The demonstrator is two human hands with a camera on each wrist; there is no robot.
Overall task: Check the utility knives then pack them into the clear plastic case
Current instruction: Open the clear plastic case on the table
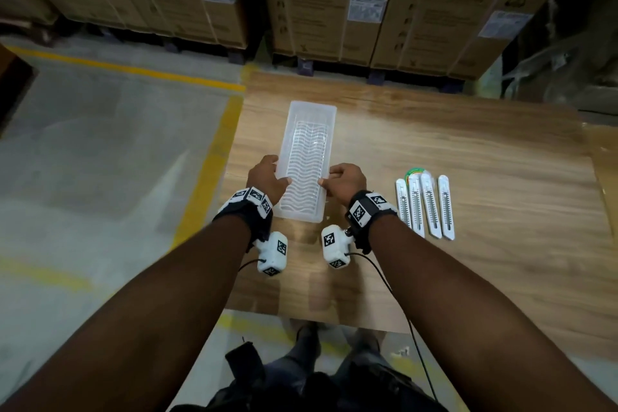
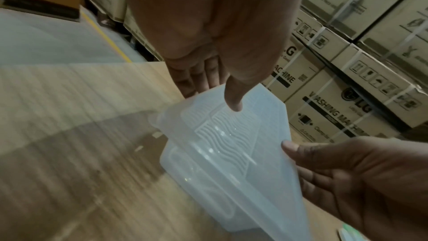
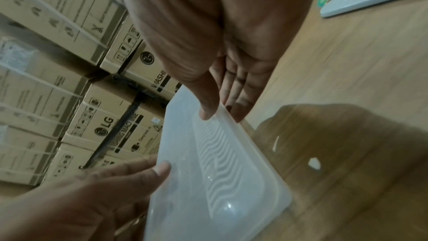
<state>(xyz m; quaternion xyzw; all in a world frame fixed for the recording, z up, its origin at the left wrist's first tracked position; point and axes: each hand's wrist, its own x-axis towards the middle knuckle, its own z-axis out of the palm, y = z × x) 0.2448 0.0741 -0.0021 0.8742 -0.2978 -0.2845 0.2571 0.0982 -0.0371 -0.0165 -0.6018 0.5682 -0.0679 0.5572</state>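
Observation:
A long clear plastic case (image 1: 309, 147) with a wavy ribbed lid lies lengthwise on the wooden table (image 1: 468, 150). My left hand (image 1: 279, 170) grips its near left edge and my right hand (image 1: 329, 176) its near right edge. In the left wrist view the left hand (image 2: 217, 91) has its thumb on the lid and its fingers under the rim of the case (image 2: 220, 144). In the right wrist view the right hand (image 3: 222, 114) pinches the case (image 3: 208, 162) the same way. Several white utility knives (image 1: 424, 207) lie side by side to the right, untouched.
A green and orange item (image 1: 414, 173) peeks out from under the knives' far ends. Stacked cardboard cartons (image 1: 334, 3) stand beyond the table. The table's left edge (image 1: 234, 157) runs close to my left hand, with grey floor and yellow lines beyond it.

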